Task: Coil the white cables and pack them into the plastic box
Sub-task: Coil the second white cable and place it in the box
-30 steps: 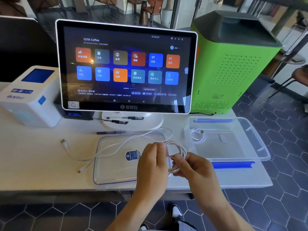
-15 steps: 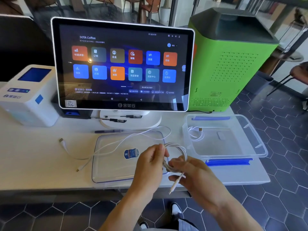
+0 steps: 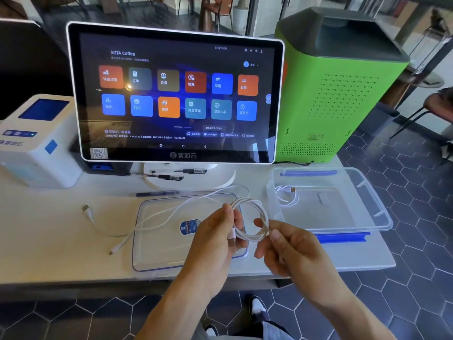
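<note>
The left hand (image 3: 215, 238) is holding a coiled white cable (image 3: 255, 219) above the front edge of the surface (image 3: 49, 229), its grip pinched on the left side of the loop, with one plug end lying against the fingers. The right hand (image 3: 291, 249) is pinching the lower right side of the same loop between thumb and forefinger, so both grips are closed narrowly on the coil. The coil is hanging in the air between the two hands, over the right end of the clear lid (image 3: 157, 244).

The lid is lying flat near the front edge of the surface, with a blue sticker (image 3: 188, 225) on it. A second white cable (image 3: 137, 224) is lying loose and uncoiled, running from the surface left of the lid across the lid toward the back right, both of its plugs resting on the surface to the left.

The plastic box (image 3: 375, 217) is sitting open at the right end of the surface, with blue clips on its front and back walls. A small coiled cable (image 3: 285, 196) is lying inside it, in the back left corner.

Behind the lid a touchscreen terminal (image 3: 176, 94) is standing on a white base, with pens (image 3: 169, 177) lying at its foot. A white printer (image 3: 36, 141) is sitting at the back left, and a green machine (image 3: 338, 94) is standing at the back right.
</note>
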